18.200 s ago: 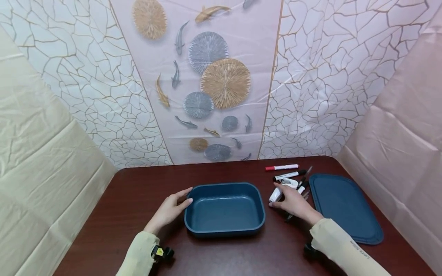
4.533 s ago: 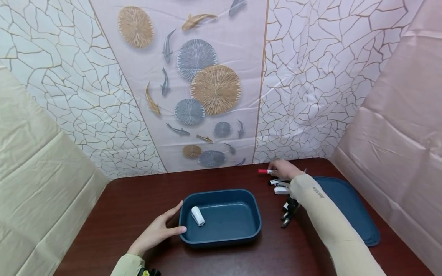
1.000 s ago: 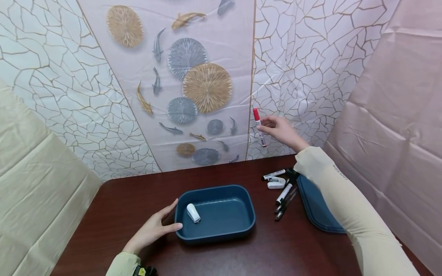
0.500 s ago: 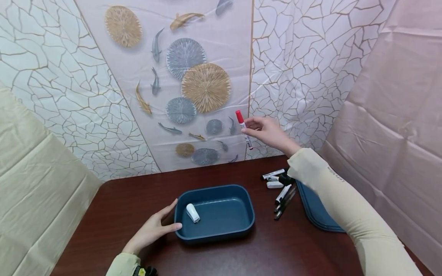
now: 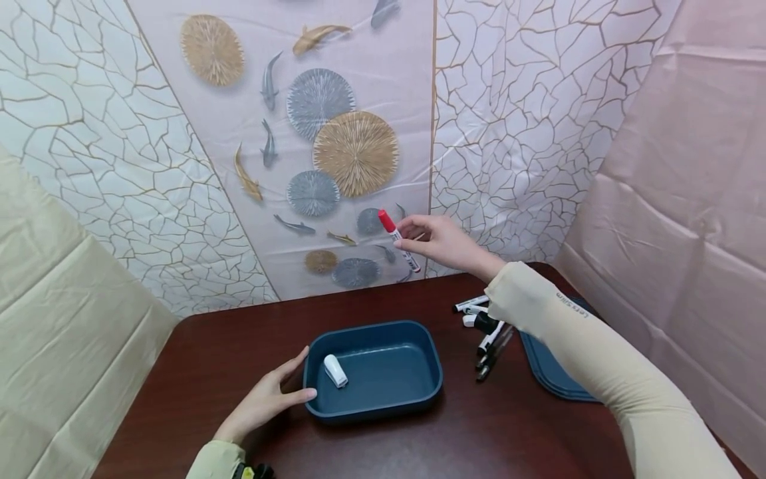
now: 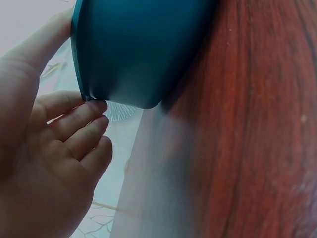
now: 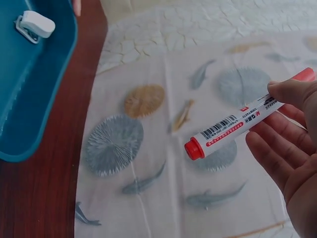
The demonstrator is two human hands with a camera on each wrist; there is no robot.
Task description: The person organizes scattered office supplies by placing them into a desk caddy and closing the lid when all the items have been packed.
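My right hand (image 5: 443, 243) pinches a red-capped whiteboard marker (image 5: 397, 236) between thumb and fingers, up in the air beyond the table's back part. The marker is tilted, its red cap up and to the left; in the right wrist view its white barrel (image 7: 237, 121) shows print and a barcode. A deep blue rectangular box (image 5: 389, 386) stands mid-table. Inside it, near the left end, lies a small white stapler (image 5: 335, 370). My left hand (image 5: 263, 399) touches the box's left end, thumb and fingers spread along the rim; the left wrist view shows its fingers loosely extended.
Right of the box lie black-and-white markers (image 5: 471, 304), dark pens (image 5: 494, 356) and a white object (image 5: 469, 320), partly hidden by the right wrist's dark device (image 5: 485, 323). A flat blue tray or lid (image 5: 553, 372) lies farther right, partly under the forearm. Patterned cloth rises behind the table.
The stapler came into the box earlier, and the red marker was picked up from the table's back. Over the last second, my right hand has carried it left and slightly down.
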